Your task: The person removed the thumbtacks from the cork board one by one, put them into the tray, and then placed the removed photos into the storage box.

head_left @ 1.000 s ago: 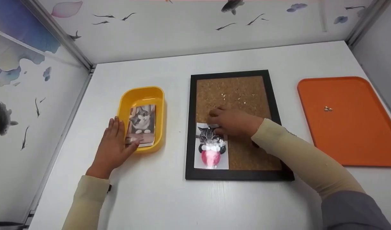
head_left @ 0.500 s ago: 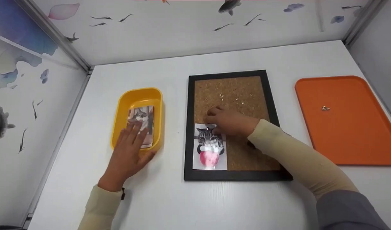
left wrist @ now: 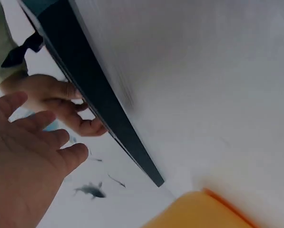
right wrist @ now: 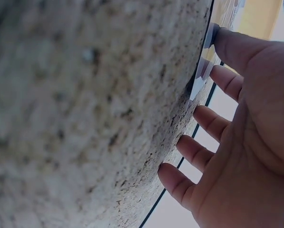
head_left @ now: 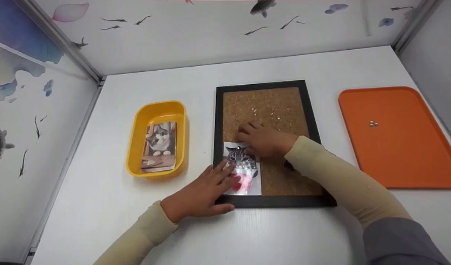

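Observation:
A photo of a cat with a pink ball (head_left: 254, 187) lies in the lower left corner of a black-framed cork board (head_left: 290, 180). At its top a small shiny pin head (head_left: 238, 148) shows. My right hand (head_left: 269, 141) rests at the photo's upper right; in the right wrist view, the thumb (right wrist: 234, 47) touches the photo while the other fingers spread against the cork. My left hand (head_left: 199, 193) reaches over the frame's lower left corner, fingers extended above the photo. Whether those fingers press on it cannot be made out.
Left of the board stands a yellow tray (head_left: 131, 147) holding a stack of cat photos (head_left: 161, 145). An orange tray (head_left: 406, 154) on the right bears several small shiny pins (head_left: 373, 124). More small shiny bits (head_left: 272, 114) dot the upper cork. Printed walls enclose the white table (head_left: 280, 235).
My left hand has moved right, from the yellow tray across to the photo on the board. The right hand stays at the photo's upper part.

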The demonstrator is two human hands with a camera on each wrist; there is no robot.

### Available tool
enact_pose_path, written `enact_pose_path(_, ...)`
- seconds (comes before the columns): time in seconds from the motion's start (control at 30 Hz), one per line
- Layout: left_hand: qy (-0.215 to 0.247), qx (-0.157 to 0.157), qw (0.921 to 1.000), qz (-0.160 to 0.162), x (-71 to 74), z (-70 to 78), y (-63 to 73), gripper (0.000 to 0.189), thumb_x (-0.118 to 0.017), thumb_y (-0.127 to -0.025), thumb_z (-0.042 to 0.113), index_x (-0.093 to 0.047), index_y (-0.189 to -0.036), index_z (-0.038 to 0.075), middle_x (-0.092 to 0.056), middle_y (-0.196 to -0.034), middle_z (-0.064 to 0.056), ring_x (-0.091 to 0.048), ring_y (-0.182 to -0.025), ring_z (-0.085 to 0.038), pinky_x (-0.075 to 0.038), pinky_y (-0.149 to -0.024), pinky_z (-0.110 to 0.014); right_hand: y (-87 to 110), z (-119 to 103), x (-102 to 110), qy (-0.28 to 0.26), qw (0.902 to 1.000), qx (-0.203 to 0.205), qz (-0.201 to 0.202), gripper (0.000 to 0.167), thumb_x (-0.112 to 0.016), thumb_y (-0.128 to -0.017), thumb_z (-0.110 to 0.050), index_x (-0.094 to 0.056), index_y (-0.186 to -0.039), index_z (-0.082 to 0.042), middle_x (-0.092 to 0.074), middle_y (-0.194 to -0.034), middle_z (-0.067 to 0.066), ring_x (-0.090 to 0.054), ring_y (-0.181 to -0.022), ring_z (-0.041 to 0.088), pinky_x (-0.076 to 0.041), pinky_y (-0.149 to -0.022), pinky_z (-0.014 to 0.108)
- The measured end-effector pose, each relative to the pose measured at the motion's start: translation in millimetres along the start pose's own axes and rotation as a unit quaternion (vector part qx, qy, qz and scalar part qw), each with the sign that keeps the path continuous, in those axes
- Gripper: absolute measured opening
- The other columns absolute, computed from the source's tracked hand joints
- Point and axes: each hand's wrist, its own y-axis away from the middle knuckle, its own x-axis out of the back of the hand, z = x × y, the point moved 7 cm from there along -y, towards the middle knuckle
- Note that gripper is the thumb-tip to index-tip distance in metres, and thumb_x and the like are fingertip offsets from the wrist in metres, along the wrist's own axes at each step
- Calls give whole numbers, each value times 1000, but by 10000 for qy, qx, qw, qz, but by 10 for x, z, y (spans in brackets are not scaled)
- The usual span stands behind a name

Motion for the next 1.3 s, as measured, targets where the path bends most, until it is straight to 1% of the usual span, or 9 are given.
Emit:
enact_pose_path(0.07, -259, -222, 9991, -267, -103, 28, -64, 76, -37, -97, 69, -26, -159, 27, -12, -166, -4, 4, -152, -26, -8, -119, -54, 1, -4, -11, 38, 10000, 32, -35, 47, -53, -103, -37, -45, -146, -22, -35, -151, 7, -27, -142, 33, -30, -112, 56)
enact_pose_path(0.13, -621, -387, 9967, -338, -162, 49, -113, 75, -35, -97, 68, -24, -159, 28, -11, -166, -5, 3, -152, -28, -7, -119, -55, -4, -3, -21, 52, 10000, 61, -57, 47, -51, -103, -37, -44, -147, -21, -35, -152, 8, -27, -143, 34, -29, -113, 57)
enact_pose_path(0.27, -1174, -450, 9911, -441, -220, 58, -175, 78, -30, -96, 71, -13, -160, 30, -3, -167, -7, 6, -151, -31, -5, -118, -58, -10, 11, -29, 23, 9999, 53, -96, 47, -51, -103, -37, -44, -147, -22, -35, -151, 7, -27, -143, 33, -25, -114, 57)
enact_pose_path(0.37, -1319, -427, 9887, -574, -266, 48, -207, 82, -29, -94, 74, -5, -160, 31, 4, -166, -7, 9, -151, -30, -4, -118, -58, -1, 20, -28, -54, 9999, 11, -97, 47, -52, -103, -37, -45, -147, -23, -36, -151, 7, -27, -142, 33, -24, -114, 57)
enact_pose_path(0.53, -1284, -340, 9884, -735, -324, 24, -235, 86, -30, -91, 78, 1, -159, 34, 11, -166, -3, 13, -151, -28, 0, -117, -57, 14, 15, -26, -65, 10000, 27, -70, 48, -52, -103, -37, -45, -147, -21, -36, -151, 9, -28, -142, 34, -25, -114, 58)
enact_pose_path(0.8, -1177, -318, 9897, -754, -320, 11, -257, 86, -38, -92, 74, -4, -159, 34, 10, -166, -3, 15, -150, -27, -1, -117, -59, 15, 30, -29, -67, 10000, 21, -70, 50, -52, -102, -40, -42, -149, -23, -34, -152, 7, -27, -142, 33, -27, -113, 57)
enact_pose_path(1.0, -1116, -314, 9904, -746, -291, 28, -251, 87, -42, -92, 73, -6, -160, 32, 9, -166, -4, 15, -150, -29, -2, -116, -61, -3, 52, 13, -679, 9977, 45, -3, 46, -57, -100, -39, -50, -143, -23, -39, -149, 3, -31, -140, 28, -33, -111, 52)
enact_pose_path(1.17, -1075, -313, 9904, -806, -291, 35, -247, 88, -44, -92, 72, -5, -160, 31, 9, -166, -5, 16, -150, -28, -1, -117, -60, -11, 16, 65, -1347, 9904, 286, 133, 36, -61, -99, -31, -57, -133, -19, -45, -144, 3, -41, -134, 23, -38, -109, 46)
enact_pose_path(1.3, -1130, -374, 9899, -771, -280, 47, -248, 88, -44, -92, 72, -7, -160, 30, 8, -166, -6, 15, -150, -29, -3, -116, -61, -11, -59, 85, -1394, 9886, 540, 167, 32, -64, -99, -26, -59, -129, -19, -47, -141, 2, -47, -127, 20, -42, -105, 42)
